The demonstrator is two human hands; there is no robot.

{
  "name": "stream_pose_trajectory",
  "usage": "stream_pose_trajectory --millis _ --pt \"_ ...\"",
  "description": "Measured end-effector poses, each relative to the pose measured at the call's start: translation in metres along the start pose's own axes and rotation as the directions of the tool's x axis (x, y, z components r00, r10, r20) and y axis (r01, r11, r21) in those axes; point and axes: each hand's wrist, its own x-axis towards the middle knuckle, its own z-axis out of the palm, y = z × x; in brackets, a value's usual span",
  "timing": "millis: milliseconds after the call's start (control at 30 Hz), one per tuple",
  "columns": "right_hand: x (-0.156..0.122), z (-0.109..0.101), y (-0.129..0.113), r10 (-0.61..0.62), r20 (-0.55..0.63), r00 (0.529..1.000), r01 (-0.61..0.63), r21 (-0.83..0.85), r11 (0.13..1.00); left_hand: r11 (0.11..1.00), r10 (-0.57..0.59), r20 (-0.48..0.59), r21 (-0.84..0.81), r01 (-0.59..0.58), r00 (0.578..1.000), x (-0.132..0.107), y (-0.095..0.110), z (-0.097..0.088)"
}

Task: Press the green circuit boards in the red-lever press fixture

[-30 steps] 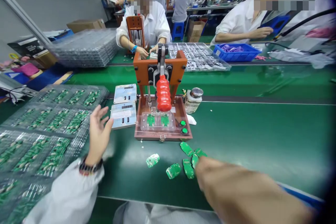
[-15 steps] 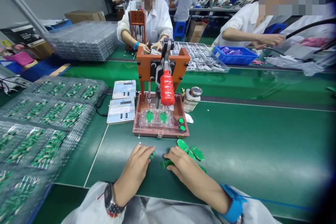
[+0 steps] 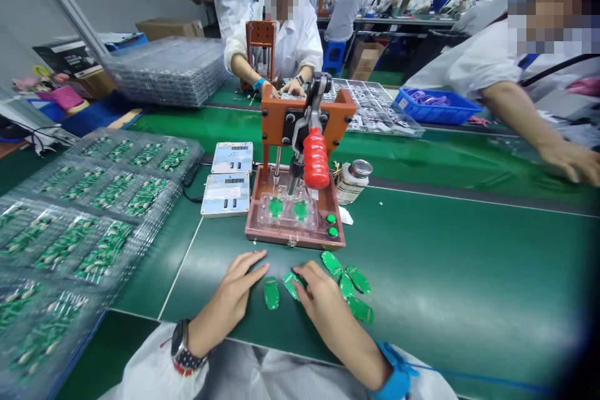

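Right hand is half-curled, grip unclear; the green board partly under it is judged light, stiff, best edge-held.

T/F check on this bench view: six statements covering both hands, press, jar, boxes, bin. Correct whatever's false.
1. The right hand touches a green board. True.
2. The press has a blue handle. False: the handle is red.
3. The jar stands to the right of the press. True.
4. The left hand grips the jar. False: it is open, beside a loose board.
5. Two boxes with displays sit to the left of the press. True.
6. The blue bin holds yellow items. False: the items are purple.
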Motion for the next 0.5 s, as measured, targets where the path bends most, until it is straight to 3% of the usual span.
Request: stream_pose_trajectory --millis 233,333,500 --pt "-0.002 0.012 -0.014 0.024 0.05 0.998 -0.018 -0.112 0.994 0.985 -0.137 -0.014 0.1 0.138 0.99 -0.019 0.019 0.031" --pt "-0.001 0.014 -0.014 0.03 0.05 0.998 -0.027 -0.061 0.998 0.987 -0.16 -0.03 0.028 0.161 0.987 -0.016 0.016 0.042" --pt "-0.001 0.007 -0.006 0.024 0.052 0.998 -0.028 0.09 0.996 0.969 -0.236 0.015 -0.068 0.236 0.972 -0.005 0.016 0.039"
